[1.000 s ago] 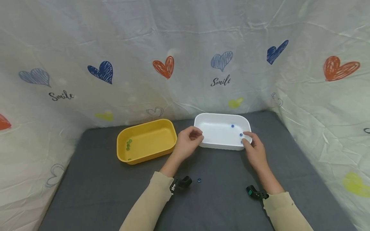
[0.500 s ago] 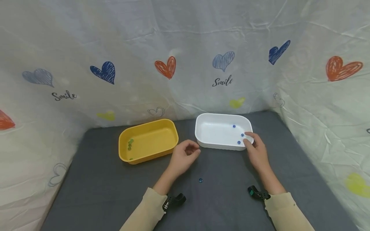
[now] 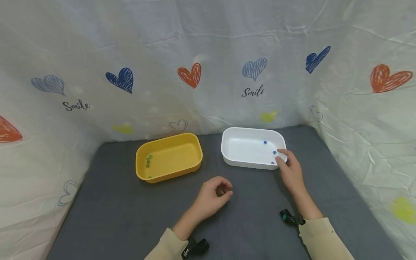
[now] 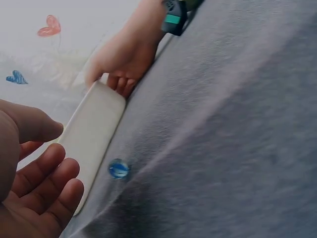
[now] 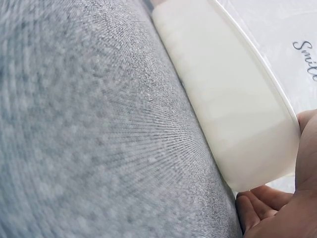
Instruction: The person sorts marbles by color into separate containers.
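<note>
My left hand hovers over the grey cloth with its fingers loosely curled and nothing between them. Just beside it lies a clear glass marble with a blue swirl; in the head view the hand mostly covers it. My right hand grips the right end of a white tray, thumb at the rim and the other fingers round the end wall. Inside that tray sit several blue marbles, towards its right side; the front one is partly hidden by the rim.
To the left stands a yellow tray with several green marbles gathered at its left end. Grey cloth covers the table. A white curtain printed with hearts hangs behind and at the sides.
My left hand has drawn back from the white tray towards me, down to the marble on the cloth. One blue marble in the white tray has rolled about near its front. My right hand stays put.
</note>
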Available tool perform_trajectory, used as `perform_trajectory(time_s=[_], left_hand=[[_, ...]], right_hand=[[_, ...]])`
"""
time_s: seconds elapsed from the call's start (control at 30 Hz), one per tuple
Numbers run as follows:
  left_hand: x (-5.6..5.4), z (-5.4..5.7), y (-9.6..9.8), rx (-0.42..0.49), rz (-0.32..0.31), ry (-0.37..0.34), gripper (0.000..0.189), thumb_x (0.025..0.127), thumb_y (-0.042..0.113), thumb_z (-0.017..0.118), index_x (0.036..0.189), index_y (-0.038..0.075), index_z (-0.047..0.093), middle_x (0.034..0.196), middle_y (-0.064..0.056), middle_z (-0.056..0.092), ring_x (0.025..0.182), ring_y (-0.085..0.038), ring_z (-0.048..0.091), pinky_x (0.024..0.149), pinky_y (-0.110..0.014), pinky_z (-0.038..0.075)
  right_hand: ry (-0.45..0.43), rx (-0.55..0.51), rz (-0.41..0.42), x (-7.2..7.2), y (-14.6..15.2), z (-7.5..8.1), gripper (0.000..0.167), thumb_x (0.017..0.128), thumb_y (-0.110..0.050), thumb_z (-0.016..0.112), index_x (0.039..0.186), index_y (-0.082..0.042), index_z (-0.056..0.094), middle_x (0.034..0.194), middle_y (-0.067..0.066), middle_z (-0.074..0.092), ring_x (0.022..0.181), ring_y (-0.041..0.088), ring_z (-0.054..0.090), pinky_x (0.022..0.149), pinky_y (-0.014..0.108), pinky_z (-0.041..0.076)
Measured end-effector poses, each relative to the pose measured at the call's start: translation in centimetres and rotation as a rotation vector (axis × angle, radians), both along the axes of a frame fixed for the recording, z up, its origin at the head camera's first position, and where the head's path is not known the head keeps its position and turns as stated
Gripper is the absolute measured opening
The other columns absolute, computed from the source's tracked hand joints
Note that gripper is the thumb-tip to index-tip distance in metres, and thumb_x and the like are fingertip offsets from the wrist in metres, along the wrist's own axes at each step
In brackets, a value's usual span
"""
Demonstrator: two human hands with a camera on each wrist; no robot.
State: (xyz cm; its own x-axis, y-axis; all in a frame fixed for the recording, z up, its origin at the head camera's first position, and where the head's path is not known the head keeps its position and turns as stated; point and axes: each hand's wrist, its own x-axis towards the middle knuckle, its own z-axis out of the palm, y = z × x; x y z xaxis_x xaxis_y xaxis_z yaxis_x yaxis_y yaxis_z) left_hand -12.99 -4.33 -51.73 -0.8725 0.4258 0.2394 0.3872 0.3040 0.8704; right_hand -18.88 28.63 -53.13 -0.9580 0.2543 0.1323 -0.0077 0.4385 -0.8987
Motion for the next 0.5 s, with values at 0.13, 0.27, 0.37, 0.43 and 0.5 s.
perform_trajectory(time_s=[0.13, 0.27, 0.37, 0.43, 0.5], left_hand=[[0.7, -0.5, 0.1, -0.031, -0.010, -0.017, 0.013, 0.101, 0.008, 0.078, 0.114, 0.008, 0.076, 0.105, -0.003, 0.073, 0.090, -0.011, 0.066, 0.080, -0.029, 0.059], [1.1, -1.1, 0.3, -0.063, -0.013, -0.018, 0.014, 0.100, 0.006, 0.080, 0.113, 0.010, 0.076, 0.104, -0.002, 0.073, 0.095, -0.013, 0.068, 0.082, -0.028, 0.059], [1.3, -1.3, 0.3, -0.084, -0.014, -0.012, 0.017, 0.097, 0.004, 0.082, 0.112, 0.010, 0.077, 0.104, 0.000, 0.072, 0.095, -0.013, 0.068, 0.082, -0.028, 0.059], [1.5, -1.4, 0.3, -0.102, -0.016, -0.009, 0.020, 0.096, 0.002, 0.083, 0.112, 0.011, 0.077, 0.104, 0.001, 0.071, 0.095, -0.012, 0.068, 0.082, -0.027, 0.059], [1.6, -1.5, 0.3, -0.121, -0.020, -0.007, 0.022, 0.095, 0.002, 0.084, 0.112, 0.012, 0.077, 0.104, 0.001, 0.070, 0.095, -0.011, 0.066, 0.082, -0.027, 0.058]], right_hand=[[0.003, 0.000, 0.004, 0.0, 0.0, 0.1, 0.042, 0.113, -0.026, 0.056, 0.149, -0.004, 0.060, 0.165, 0.019, 0.049, 0.151, 0.036, 0.043, 0.124, 0.064, 0.033], [0.001, -0.005, 0.008, 0.0, -0.1, 0.2, 0.042, 0.113, -0.026, 0.056, 0.149, -0.004, 0.060, 0.166, 0.019, 0.048, 0.150, 0.035, 0.043, 0.123, 0.064, 0.033], [-0.002, -0.008, 0.005, 0.0, -0.1, 0.2, 0.042, 0.113, -0.027, 0.056, 0.150, -0.005, 0.060, 0.166, 0.018, 0.048, 0.150, 0.035, 0.043, 0.122, 0.063, 0.034], [-0.006, -0.009, 0.001, 0.1, -0.1, 0.2, 0.042, 0.113, -0.027, 0.056, 0.150, -0.005, 0.060, 0.166, 0.018, 0.048, 0.151, 0.034, 0.042, 0.122, 0.063, 0.035], [-0.009, -0.007, -0.003, 0.1, -0.2, 0.2, 0.042, 0.113, -0.026, 0.057, 0.149, -0.005, 0.060, 0.167, 0.018, 0.047, 0.153, 0.035, 0.041, 0.123, 0.063, 0.034]])
